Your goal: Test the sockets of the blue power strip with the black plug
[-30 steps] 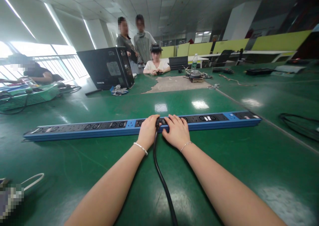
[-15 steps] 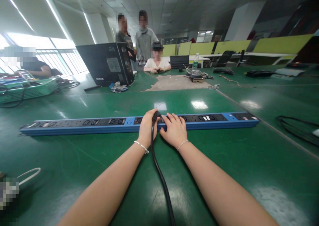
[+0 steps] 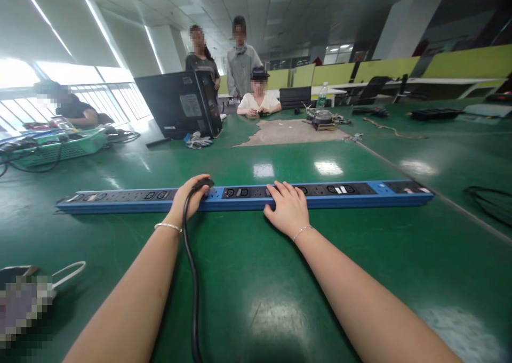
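Observation:
A long blue power strip (image 3: pixel 240 205) with black sockets lies crosswise on the green table. My left hand (image 3: pixel 188 196) is closed around the black plug (image 3: pixel 205 183) of a power cord, over the strip left of its middle. From that plug the thick black cord (image 3: pixel 193 277) runs down toward me. Whether the plug touches a socket is hidden by my fingers. Farther right, my right hand (image 3: pixel 288 206) rests on the strip with its fingers spread over the top and its thumb at the front side.
A black computer case (image 3: pixel 172 107) stands at the back left, with gloves (image 3: pixel 198 140) beside it. A green basket (image 3: pixel 76 148) of cables is at far left. Black cable (image 3: pixel 490 206) lies at right. Several people are behind and beside the table. A blurred object (image 3: pixel 24 304) sits front left.
My left hand has moved left along the strip with the plug and cord, away from my right hand. My right hand stays on the strip. The view has shifted slightly.

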A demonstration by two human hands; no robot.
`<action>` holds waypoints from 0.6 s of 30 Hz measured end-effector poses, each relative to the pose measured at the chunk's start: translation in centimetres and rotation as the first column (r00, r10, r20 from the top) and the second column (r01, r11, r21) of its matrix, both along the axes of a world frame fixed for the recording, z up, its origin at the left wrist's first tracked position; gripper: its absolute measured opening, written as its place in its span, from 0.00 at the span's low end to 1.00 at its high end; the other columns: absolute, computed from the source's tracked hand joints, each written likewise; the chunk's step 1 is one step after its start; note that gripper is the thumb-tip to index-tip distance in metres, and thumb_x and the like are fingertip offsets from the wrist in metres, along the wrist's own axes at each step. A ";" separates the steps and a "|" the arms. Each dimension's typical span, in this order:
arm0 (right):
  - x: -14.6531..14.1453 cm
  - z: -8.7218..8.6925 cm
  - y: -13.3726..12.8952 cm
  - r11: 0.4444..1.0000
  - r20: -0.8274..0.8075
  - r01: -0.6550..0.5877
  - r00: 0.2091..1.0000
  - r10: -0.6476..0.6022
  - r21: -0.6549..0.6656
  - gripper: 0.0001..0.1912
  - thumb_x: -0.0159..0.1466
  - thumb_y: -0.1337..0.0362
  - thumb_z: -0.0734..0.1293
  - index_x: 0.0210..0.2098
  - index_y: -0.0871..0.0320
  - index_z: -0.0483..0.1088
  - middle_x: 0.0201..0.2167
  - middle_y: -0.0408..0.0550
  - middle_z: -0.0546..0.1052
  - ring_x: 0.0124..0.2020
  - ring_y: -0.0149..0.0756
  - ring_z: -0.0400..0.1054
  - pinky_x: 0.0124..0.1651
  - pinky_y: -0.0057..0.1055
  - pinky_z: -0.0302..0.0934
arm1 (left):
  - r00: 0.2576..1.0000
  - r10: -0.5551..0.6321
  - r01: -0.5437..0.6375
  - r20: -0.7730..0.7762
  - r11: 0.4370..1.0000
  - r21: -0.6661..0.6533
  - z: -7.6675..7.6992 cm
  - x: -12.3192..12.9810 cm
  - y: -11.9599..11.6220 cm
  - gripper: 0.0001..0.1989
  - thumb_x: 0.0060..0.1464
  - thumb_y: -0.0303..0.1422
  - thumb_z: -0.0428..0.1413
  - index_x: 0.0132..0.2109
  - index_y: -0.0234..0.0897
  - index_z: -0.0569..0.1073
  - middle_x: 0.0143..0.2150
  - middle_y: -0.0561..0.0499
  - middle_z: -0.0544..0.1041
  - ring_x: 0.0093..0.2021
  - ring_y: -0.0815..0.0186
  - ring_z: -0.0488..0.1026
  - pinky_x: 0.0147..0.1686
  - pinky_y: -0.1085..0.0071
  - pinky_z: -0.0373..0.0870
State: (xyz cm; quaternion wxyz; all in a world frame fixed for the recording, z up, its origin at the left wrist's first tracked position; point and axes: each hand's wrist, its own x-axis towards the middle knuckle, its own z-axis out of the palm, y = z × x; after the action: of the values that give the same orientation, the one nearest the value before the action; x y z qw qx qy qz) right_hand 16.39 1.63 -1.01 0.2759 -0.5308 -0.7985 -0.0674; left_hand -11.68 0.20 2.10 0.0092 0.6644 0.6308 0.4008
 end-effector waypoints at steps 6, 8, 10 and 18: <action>0.1 -0.1 0.1 1.000 0.001 -0.003 1.000 0.003 -0.002 0.26 0.58 0.58 0.60 0.56 0.54 0.64 0.59 0.49 0.65 0.60 0.44 0.54 0.61 0.45 0.42 | 0.993 -0.057 0.055 -0.103 0.998 -0.023 -0.6 0.1 0.5 0.17 0.52 0.37 0.50 0.48 0.39 0.71 0.47 0.47 0.77 0.47 0.59 0.73 0.49 0.61 0.69; 0.1 -0.1 0.1 1.000 0.000 -0.002 1.000 0.002 -0.002 0.26 0.58 0.58 0.61 0.56 0.54 0.64 0.59 0.49 0.65 0.60 0.45 0.53 0.61 0.45 0.42 | 0.989 -0.070 0.067 -0.133 0.997 -0.021 -0.6 0.2 0.6 0.17 0.52 0.37 0.50 0.48 0.38 0.71 0.47 0.46 0.76 0.47 0.59 0.73 0.50 0.61 0.68; 0.1 0.0 0.0 1.000 0.000 0.000 1.000 0.000 -0.002 0.26 0.58 0.58 0.60 0.55 0.54 0.64 0.59 0.49 0.65 0.60 0.45 0.54 0.61 0.45 0.42 | 0.981 -0.099 0.097 -0.169 0.995 -0.022 -0.6 0.3 0.5 0.17 0.52 0.37 0.50 0.48 0.37 0.71 0.47 0.45 0.76 0.47 0.59 0.73 0.50 0.61 0.68; 0.0 0.0 0.0 1.000 -0.004 0.000 1.000 0.000 -0.007 0.26 0.58 0.58 0.60 0.56 0.54 0.64 0.58 0.49 0.65 0.60 0.44 0.54 0.61 0.44 0.42 | 0.970 -0.105 0.118 -0.220 0.992 0.049 -1.8 0.8 0.3 0.15 0.56 0.37 0.48 0.49 0.40 0.70 0.47 0.47 0.75 0.47 0.61 0.71 0.51 0.63 0.66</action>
State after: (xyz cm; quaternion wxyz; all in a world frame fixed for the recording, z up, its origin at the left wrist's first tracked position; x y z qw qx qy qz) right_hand 16.43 1.67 -0.97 0.2754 -0.5319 -0.7983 -0.0633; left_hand -10.87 0.51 0.25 -0.0579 0.7385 0.5770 0.3439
